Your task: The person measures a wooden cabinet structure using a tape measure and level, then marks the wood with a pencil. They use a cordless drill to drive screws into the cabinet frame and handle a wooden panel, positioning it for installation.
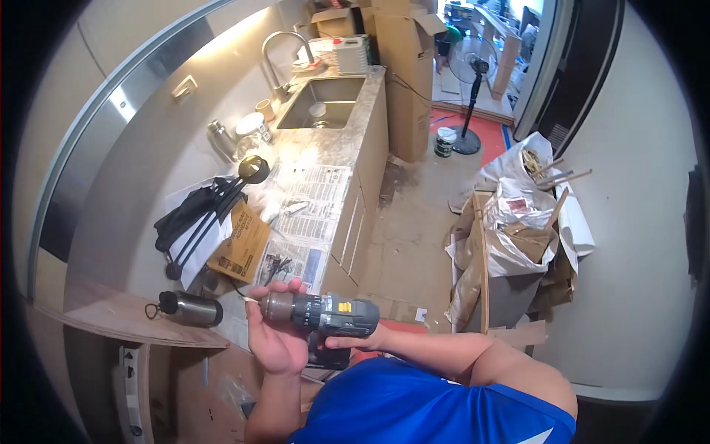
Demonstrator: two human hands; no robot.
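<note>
A grey and black cordless drill (344,317) lies sideways in front of my blue shirt, its front end pointing left. My right hand (362,340) is wrapped round its grip, partly hidden under the drill body. Palm up, my left hand (277,337) cups the brown cylindrical piece (276,306) at the drill's front, fingertips showing above it. A thin, light tip sticks out by the left thumb; I cannot make out its kind. Just left of this hand, a steel bottle (191,308) with a black lid lies on its side on the wooden ledge.
Newspaper (314,200) covers part of the counter beside a cardboard box (240,244) and black rods (214,214). Farther back are a sink (323,103) and a curved faucet (277,55). White sacks (518,222) of scraps stand right, a fan (473,96) near the doorway.
</note>
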